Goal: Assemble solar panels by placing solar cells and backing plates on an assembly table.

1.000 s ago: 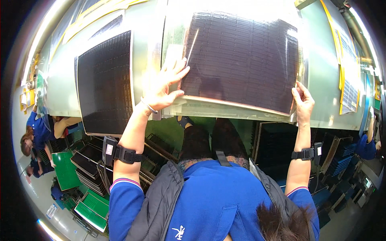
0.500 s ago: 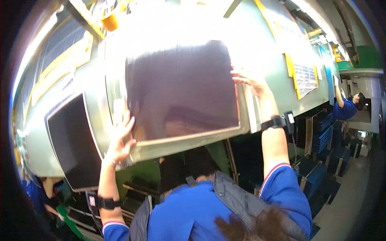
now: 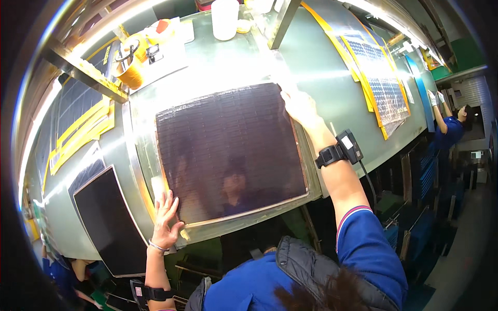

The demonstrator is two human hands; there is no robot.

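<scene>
A dark, glossy rectangular panel [image 3: 233,150] with thin lines across it and a light border lies flat on the bench in front of me. My left hand [image 3: 167,220] is at its near left corner, fingers stretched and thumb apart, touching the edge. My right hand [image 3: 301,107] is on its far right corner. Those fingers reach along the edge, partly washed out by glare, and do not appear wrapped round it. A second dark panel [image 3: 111,223] with a pale rim lies to the left, its near end jutting past the bench edge.
Orange tape rolls [image 3: 130,72] stand at the back left, a white cylinder [image 3: 225,20] at the back. A metal post [image 3: 284,23] rises behind the panel. Patterned sheets with yellow edging [image 3: 376,78] lie right. A co-worker [image 3: 450,127] stands far right, another person [image 3: 57,272] far left.
My right hand has moved from the panel's right side to its far right corner. My left hand stays at the near left corner. The whole view has shifted, showing more of the bench's back.
</scene>
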